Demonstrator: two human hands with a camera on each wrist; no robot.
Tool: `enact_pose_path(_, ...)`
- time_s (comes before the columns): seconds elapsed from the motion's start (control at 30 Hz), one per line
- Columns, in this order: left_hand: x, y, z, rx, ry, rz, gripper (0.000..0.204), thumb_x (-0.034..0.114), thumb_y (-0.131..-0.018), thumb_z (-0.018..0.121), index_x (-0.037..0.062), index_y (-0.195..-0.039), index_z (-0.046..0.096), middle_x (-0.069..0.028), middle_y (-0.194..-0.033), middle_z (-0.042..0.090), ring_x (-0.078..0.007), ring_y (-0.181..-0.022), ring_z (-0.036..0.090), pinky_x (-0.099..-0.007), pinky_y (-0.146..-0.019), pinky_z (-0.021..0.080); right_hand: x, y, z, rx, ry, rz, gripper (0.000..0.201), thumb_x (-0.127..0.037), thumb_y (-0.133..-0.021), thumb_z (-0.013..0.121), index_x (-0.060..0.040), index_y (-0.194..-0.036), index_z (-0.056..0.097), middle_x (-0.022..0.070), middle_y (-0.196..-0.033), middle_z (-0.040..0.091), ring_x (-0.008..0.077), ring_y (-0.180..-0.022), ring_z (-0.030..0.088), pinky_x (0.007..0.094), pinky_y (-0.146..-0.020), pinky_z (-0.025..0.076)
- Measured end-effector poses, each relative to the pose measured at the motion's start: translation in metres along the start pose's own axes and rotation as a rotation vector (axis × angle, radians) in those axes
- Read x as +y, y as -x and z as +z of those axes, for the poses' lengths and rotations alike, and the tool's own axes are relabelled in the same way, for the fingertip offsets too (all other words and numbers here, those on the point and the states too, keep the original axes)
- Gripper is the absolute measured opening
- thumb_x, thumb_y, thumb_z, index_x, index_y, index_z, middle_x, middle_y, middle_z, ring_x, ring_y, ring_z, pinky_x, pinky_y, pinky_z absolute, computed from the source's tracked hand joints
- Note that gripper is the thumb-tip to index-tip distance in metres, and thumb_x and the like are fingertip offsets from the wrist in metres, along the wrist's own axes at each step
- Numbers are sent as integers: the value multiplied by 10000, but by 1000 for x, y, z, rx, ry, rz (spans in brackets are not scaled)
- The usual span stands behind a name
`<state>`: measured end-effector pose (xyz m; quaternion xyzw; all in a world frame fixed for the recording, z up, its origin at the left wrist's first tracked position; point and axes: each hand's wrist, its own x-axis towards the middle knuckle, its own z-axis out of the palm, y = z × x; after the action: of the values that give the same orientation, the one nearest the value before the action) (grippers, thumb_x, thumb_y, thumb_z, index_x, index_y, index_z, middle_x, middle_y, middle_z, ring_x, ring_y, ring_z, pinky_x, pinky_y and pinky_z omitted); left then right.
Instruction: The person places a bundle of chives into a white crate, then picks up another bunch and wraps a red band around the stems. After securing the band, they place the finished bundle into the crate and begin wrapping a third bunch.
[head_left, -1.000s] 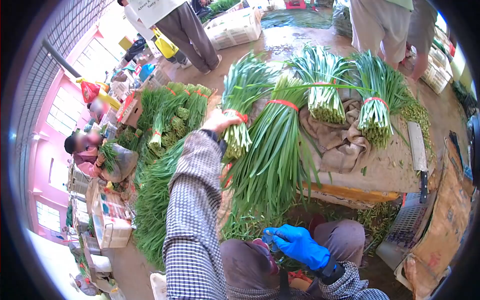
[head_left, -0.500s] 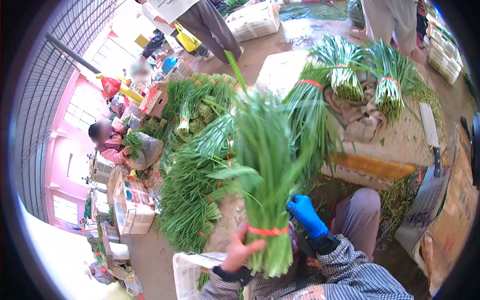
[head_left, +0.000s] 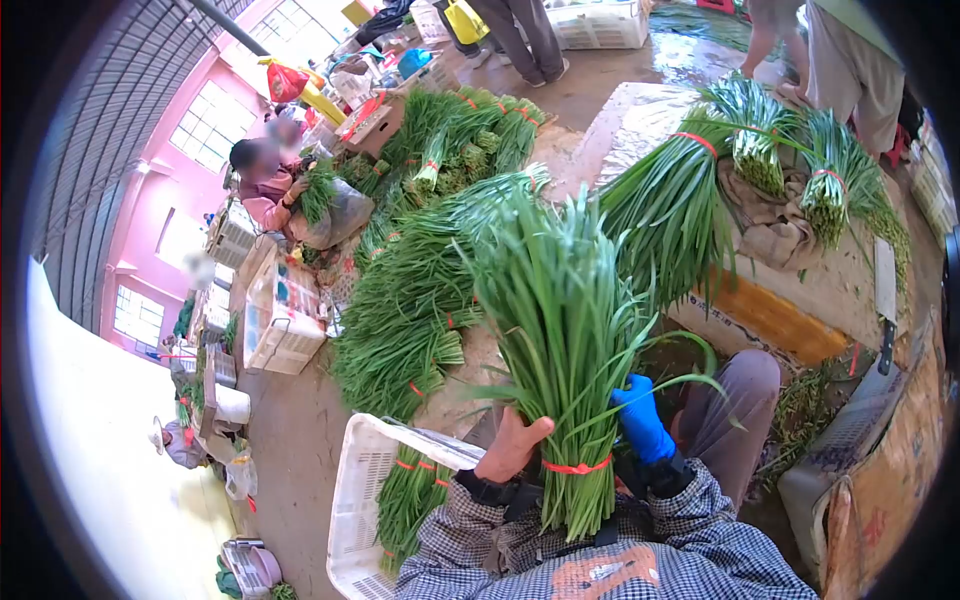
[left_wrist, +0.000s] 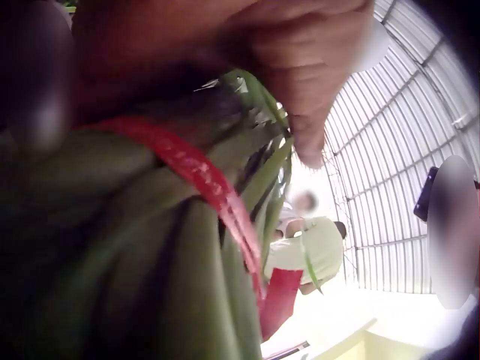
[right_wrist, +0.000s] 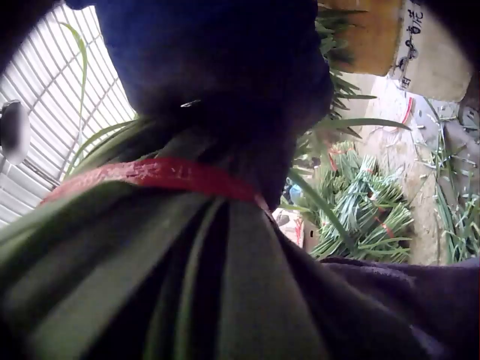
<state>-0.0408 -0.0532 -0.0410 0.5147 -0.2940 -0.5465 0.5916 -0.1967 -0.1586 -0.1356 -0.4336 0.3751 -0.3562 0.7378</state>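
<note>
Your bare left hand (head_left: 512, 447) clasps the garlic-chive bundle (head_left: 570, 370) at its left side; your blue-gloved right hand (head_left: 645, 422) touches the opposite side, but I cannot tell whether its fingers curl. So the bundle lies between both hands, neither clearly nearer. Its long axis runs nearly upright: leaves point above your grip, cut stems (head_left: 578, 510) below, past the red band (head_left: 577, 467).
</note>
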Motion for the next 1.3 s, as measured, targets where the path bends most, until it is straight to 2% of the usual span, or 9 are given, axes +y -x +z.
enact_pose_path(0.17, 31, 16, 1, 45, -292, -151, 523, 240, -886, 643, 5, -1294, 416, -85, -1191, 556, -173, -1053, 530, -334, -911, 435, 10, 16, 23, 66, -49, -142, 196, -136, -821, 580, 26, -907, 650, 77, -820, 656, 147, -733, 577, 324, -658, 465)
enact_pose_path(0.23, 49, 28, 2, 61, -353, -136, 472, 260, -892, 639, -20, -1233, 472, -66, -1127, 591, -153, -1002, 550, -318, -876, 451, 6, 25, 36, -96, -43, 8, 226, -129, -845, 558, 21, -992, 640, 110, -945, 663, 176, -807, 601, 329, -706, 470)
enact_pose_path(0.37, 40, 47, -27, 177, -317, -106, 454, 305, -867, 675, -28, -1146, 541, -58, -1015, 631, -136, -892, 569, -297, -795, 478, -2, 39, 51, -258, 85, -210, 264, -168, -885, 557, 16, -1064, 619, 101, -1004, 662, 176, -848, 622, 316, -747, 484)
enact_pose_path(0.5, 42, 66, -40, 234, -805, -267, 561, 340, -820, 719, -50, -1166, 512, -110, -1029, 594, -165, -914, 556, -314, -822, 468, 17, 37, 57, -177, -123, 79, 277, -122, -868, 590, 22, -1105, 604, 103, -1034, 657, 194, -905, 626, 320, -809, 491)
enact_pose_path(0.57, 40, 72, -43, 417, -920, 254, 590, 321, -781, 759, -59, -1148, 498, -138, -1101, 517, -207, -983, 529, -345, -847, 454, 25, 34, 52, -200, -45, 113, 307, -103, -861, 609, 25, -1138, 583, 107, -1060, 650, 190, -931, 623, 321, -830, 490)
enact_pose_path(0.73, 84, 85, -16, 432, -1302, 611, 254, 79, -832, 670, -14, -1032, 544, -122, -938, 542, -212, -850, 565, -317, -720, 457, 21, 32, 56, -233, -178, 148, 342, -130, -874, 619, 18, -1175, 553, 96, -1074, 645, 181, -935, 620, 318, -825, 495)
enact_pose_path(0.83, 69, 68, 1, 197, -1108, 469, 180, 37, -833, 649, -21, -966, 542, -95, -823, 544, -184, -727, 565, -286, -644, 454, 17, 33, 56, -256, -170, 170, 337, -136, -877, 619, 16, -1171, 558, 89, -1075, 645, 173, -935, 618, 314, -824, 495)
enact_pose_path(1.0, 40, 41, -29, 400, -1034, 224, 214, 85, -814, 698, -25, -940, 565, -65, -796, 567, -132, -672, 558, -255, -612, 474, 23, 33, 48, -249, -124, 149, 323, -142, -881, 614, 16, -1158, 568, 87, -1067, 646, 173, -927, 619, 310, -824, 494)
enact_pose_path(1.3, 38, 28, -29, 313, -961, 214, 188, 128, -826, 707, 0, -912, 599, -9, -752, 553, -74, -633, 497, -211, -574, 422, 21, 29, 44, -246, -106, 159, 324, -118, -876, 606, 14, -1167, 553, 94, -1038, 651, 179, -904, 625, 311, -803, 503)
